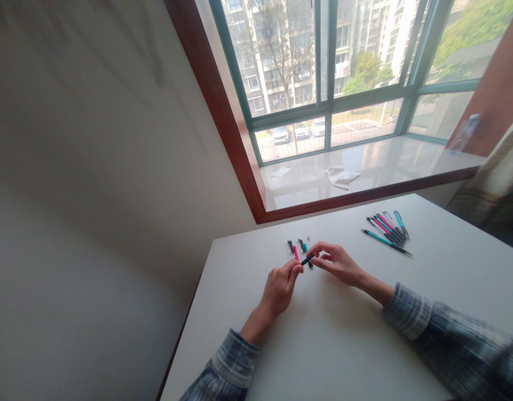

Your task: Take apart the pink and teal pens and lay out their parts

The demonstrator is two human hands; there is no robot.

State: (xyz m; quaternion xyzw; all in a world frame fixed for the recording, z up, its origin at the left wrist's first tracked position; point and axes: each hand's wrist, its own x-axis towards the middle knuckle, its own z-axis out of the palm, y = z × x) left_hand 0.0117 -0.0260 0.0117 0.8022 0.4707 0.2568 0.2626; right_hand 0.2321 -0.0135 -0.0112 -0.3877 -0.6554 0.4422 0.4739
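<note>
Between my two hands is a dark pen part, slim and slanting up to the right. My left hand is closed in a pinch on its lower left end. At its upper right end, the thumb and fingertips of my right hand close around the tip; whatever smaller piece they may cover is hidden. Just behind the hands lie loose pen parts: a pink barrel, a black piece, another black piece and a teal piece, partly covered by my fingers.
A group of pink, teal and clear pens lies at the back right of the white table, with a teal pen in front. Behind the table are a window sill with a crumpled cloth and a clear bottle.
</note>
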